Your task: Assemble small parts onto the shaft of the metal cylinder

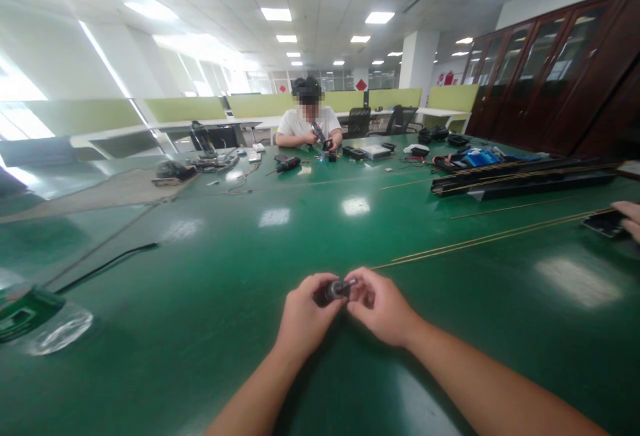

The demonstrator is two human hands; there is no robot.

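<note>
In the head view my left hand [306, 313] is closed around a small dark cylindrical part [334, 291], which has a thin metal shaft [349, 283] sticking out to the right. I cannot tell exactly what kind of part it is. Curled in from the other side, my right hand [383, 306] has its thumb and fingertips at the shaft end. Both hands are just above the green tabletop [215, 329]. Thin brass-coloured rods [450, 247] lie on the table beyond my right hand, running off to the right.
Across the table a person [309, 119] holds a power tool [319, 132]; another drill [287, 164] lies nearby. Black rails [520, 179] are stacked at right, where another person's hand [631, 219] rests by a dark object. A plastic bottle [55, 329] lies at left.
</note>
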